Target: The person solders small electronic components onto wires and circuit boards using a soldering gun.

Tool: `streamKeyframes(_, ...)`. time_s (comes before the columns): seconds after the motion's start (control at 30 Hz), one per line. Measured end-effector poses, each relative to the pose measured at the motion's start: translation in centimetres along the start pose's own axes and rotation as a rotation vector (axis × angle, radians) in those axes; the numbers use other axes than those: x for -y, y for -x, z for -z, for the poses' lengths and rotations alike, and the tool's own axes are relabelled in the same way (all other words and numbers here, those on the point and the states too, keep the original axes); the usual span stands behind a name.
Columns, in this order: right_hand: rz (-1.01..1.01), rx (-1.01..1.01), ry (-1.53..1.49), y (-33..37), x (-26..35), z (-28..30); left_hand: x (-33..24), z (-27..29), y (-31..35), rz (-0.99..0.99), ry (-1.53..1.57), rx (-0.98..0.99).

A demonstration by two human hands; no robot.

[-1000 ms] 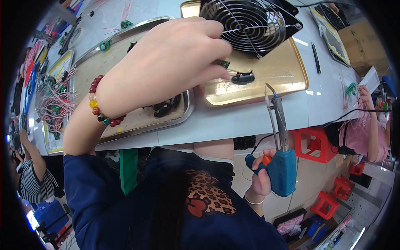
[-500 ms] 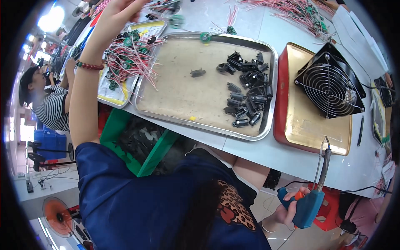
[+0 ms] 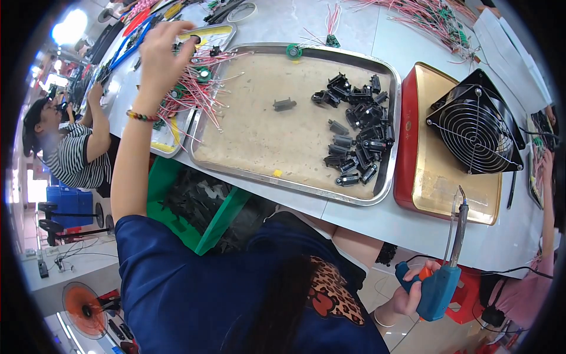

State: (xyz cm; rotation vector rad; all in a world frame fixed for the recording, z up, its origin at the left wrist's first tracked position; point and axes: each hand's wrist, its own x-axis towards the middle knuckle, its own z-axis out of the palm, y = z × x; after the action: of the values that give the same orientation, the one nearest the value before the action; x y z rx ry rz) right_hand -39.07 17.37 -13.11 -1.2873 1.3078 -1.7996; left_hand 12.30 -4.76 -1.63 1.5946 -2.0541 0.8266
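My left hand [image 3: 160, 62] is raised over the tray of wired parts at the left, thumb and fingers curled around a small black part [image 3: 194, 39] at the fingertips. Below it lies a heap of small green circuit boards [image 3: 203, 74] with red and white wires. Down at the right, my right hand [image 3: 413, 292] grips a blue soldering gun [image 3: 439, 292] with an orange trigger. Its metal tip and thin feed tube point up, near the edge of the red and gold tin. Several black plastic housings [image 3: 365, 112] are piled in the large metal tray [image 3: 295, 187]; one housing [image 3: 284, 105] lies apart.
A black fan [image 3: 476, 127] with a wire grille stands on the red and gold tin [image 3: 407, 147]. Under the table edge sits a green bin [image 3: 224, 221] with dark pieces inside. More wired boards [image 3: 454, 35] lie at the far right. Other people work at both sides.
My left hand has come nearer from the far edge and now hovers over the wired boards. My right hand keeps its hold on the soldering gun. The view has shifted slightly.
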Motion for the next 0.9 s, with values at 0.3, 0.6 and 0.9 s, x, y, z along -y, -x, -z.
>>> streamKeyframes(0.3,-0.01,-0.049,0.041,0.4,0.4,0.2,-14.2,-2.4,2.0,-0.104,0.683,0.609)
streamKeyframes(0.6,0.007,-0.107,0.052,0.5,-0.3,0.8,-16.1,-3.9,3.1,0.099,1.088,0.312)
streamKeyframes(0.9,0.005,-0.082,0.015,0.8,-1.0,1.6,-16.0,-1.7,4.1,-0.018,0.899,0.391)
